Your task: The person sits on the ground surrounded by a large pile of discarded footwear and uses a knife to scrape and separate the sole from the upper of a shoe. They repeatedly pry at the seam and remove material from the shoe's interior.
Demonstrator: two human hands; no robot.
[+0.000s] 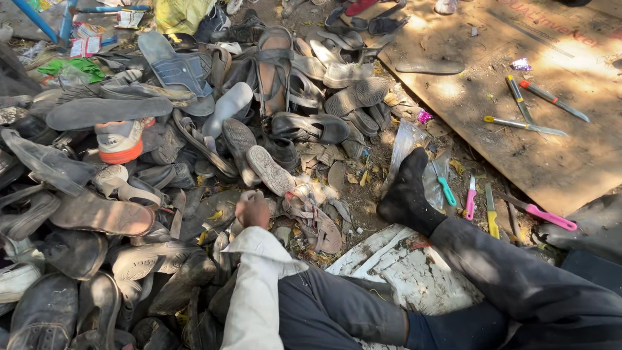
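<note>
One hand [253, 210] shows, sunk in a heap of worn shoes [194, 162] too many to count. Seven knives lie right of it: three on the board [518, 142], four on the ground.

- Daylight, uneven: hard sun falls on the upper right, where the brown board [557, 162] shows pale, washed-out patches near its top edge.
- The heap of old shoes and sandals [194, 129] lies in open shade, evenly lit but flat and low in contrast; dark leather in the lower left corner loses detail.
- Dappled spots of sun break across the dirt and the clear plastic sheet [408, 139], which gives off a mild glare.
- The knives [525, 124] on the board cast short, soft shadows.
- Focus is sharp through the centre; the left hand [253, 210] and pale sleeve [256, 291] look slightly soft.
- Wide-angle stretch bends things at the corners.
</note>
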